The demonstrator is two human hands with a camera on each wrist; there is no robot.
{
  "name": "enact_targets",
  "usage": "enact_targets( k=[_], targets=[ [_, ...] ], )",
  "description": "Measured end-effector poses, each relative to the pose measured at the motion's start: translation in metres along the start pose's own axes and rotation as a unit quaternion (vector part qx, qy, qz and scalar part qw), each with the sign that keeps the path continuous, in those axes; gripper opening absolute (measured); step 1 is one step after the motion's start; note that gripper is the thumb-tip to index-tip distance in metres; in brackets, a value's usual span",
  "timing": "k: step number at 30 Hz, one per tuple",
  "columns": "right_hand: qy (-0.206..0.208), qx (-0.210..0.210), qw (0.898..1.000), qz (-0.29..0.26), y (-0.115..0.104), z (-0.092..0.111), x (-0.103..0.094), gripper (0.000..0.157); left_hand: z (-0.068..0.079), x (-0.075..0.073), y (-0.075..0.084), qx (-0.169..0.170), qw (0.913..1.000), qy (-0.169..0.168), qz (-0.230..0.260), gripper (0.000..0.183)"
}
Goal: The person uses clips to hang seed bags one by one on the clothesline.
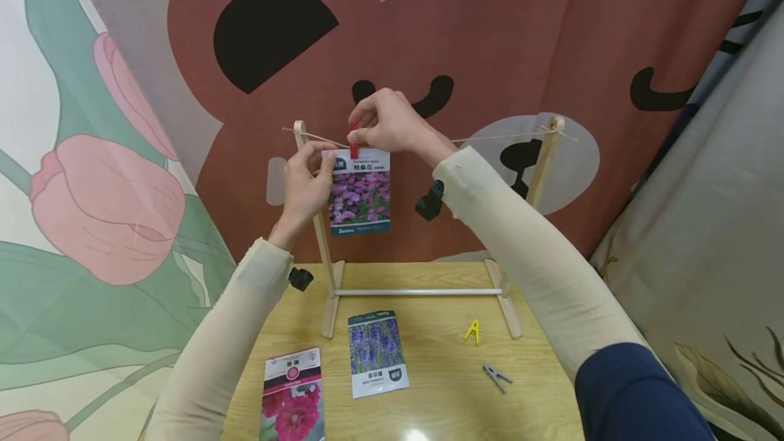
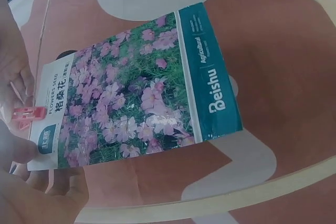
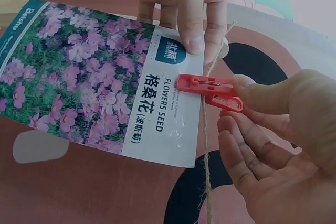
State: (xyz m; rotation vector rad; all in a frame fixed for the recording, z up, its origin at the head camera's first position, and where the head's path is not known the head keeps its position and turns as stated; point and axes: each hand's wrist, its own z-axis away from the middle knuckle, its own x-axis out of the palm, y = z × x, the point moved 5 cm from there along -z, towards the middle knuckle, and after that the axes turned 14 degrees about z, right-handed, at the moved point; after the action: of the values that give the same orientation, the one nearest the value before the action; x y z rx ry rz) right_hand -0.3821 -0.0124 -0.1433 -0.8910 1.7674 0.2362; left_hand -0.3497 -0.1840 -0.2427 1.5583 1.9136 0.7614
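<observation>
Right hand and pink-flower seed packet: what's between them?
Right wrist view: the red clip. The right hand pinches one end; the other overlaps the top edge of the seed packet, where the string runs.

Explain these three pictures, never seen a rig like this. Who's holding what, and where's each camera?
There is no robot here: these are a person's two bare hands. The wide picture comes from a camera on the head, looking forward and down; the other two come from cameras worn on the left and right wrists.

The left hand pinches a corner of a flower seed packet. The right hand pinches a red clip at the packet's top edge, by a string tied across a wooden stand.

On the table lie a purple-flowered packet, a pink-flowered packet, a yellow clip and a grey clip.
</observation>
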Motion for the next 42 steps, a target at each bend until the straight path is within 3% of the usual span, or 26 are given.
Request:
enact_targets(
  k=[11, 33, 42],
  targets=[
    [-0.020, 0.000, 1.000, -0.018, 0.001, 0.003, 0.003, 0.033, 0.002, -0.002, -0.001, -0.020, 0.9998, 0.001, 0.008, 0.022],
    [-0.022, -0.010, 1.000, -0.014, 0.003, 0.005, 0.012, 0.033, 0.005, -0.012, -0.005, -0.010, 0.9990, 0.016, -0.040, 0.024],
    [-0.018, -0.004, 1.000, -0.016, 0.007, 0.009, 0.012, 0.033, 0.006, -0.017, -0.004, -0.013, 0.9991, 0.014, -0.037, 0.025]
  ],
)
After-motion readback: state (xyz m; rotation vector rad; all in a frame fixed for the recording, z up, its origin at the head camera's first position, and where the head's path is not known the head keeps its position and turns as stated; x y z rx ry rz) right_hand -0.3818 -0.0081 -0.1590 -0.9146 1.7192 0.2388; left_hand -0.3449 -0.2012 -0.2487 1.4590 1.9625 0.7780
